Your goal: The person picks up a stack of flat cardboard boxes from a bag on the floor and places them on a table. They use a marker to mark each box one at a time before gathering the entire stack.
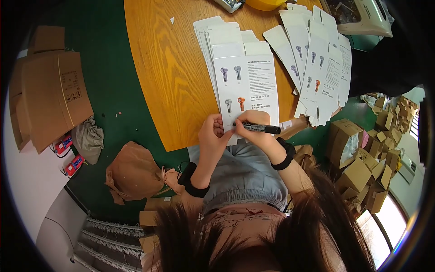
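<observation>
A stack of flattened white boxes [251,86] printed with small handheld fans lies at the table's near edge. My right hand [254,121] is closed around a black marker pen [262,128], its tip at the lower left part of the top box. With curled fingers, my left hand [214,136] pinches the lower left edge of that box, close to the pen tip. Both wrists wear black bands. Farther right, a second pile of flattened white boxes [322,68] lies fanned out, reaching over the table's edge.
The wooden table [163,77] stands on a green floor. A clock [344,10] sits at the far right, a yellow object [265,3] at the far edge. Large cartons [52,95] stand left, beside brown paper [135,172]; many cardboard boxes [362,167] pile up right.
</observation>
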{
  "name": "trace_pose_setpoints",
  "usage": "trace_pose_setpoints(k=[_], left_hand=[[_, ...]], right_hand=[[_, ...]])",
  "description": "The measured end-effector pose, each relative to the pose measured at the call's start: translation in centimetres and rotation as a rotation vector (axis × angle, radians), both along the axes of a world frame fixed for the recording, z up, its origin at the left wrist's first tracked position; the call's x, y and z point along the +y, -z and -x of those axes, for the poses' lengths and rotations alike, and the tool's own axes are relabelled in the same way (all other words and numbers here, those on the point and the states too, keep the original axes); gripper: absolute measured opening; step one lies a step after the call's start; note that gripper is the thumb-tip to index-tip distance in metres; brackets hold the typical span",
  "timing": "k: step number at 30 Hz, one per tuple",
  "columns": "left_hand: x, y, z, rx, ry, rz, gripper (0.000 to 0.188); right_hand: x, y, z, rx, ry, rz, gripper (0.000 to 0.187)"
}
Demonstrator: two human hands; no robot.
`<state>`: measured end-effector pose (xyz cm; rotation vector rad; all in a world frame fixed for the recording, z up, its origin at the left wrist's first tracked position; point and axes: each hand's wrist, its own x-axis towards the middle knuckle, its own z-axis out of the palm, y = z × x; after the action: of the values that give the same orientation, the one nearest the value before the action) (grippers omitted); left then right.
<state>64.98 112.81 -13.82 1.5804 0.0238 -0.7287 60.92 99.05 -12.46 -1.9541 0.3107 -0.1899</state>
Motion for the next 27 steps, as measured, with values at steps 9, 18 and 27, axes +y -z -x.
trace_pose_setpoints(k=[9, 18, 27], left_hand=[[-0.1, -4.3, -0.2, 0.099, 0.024, 0.075, 0.032], [-10.5, -9.7, -1.0, 0.149, 0.23, 0.335, 0.05], [-2.7, -1.9, 0.0, -0.601, 0.196, -0.486, 0.048]], right_hand=[[-2.6, -3.3, 2.3, -0.283, 0.58, -0.561, 0.015], [-11.4, -10.0, 8.2, -0.668, 0.922, -0.289, 0.014], [-5.7, -4.7, -2.1, 0.008, 0.452, -0.186, 0.007]])
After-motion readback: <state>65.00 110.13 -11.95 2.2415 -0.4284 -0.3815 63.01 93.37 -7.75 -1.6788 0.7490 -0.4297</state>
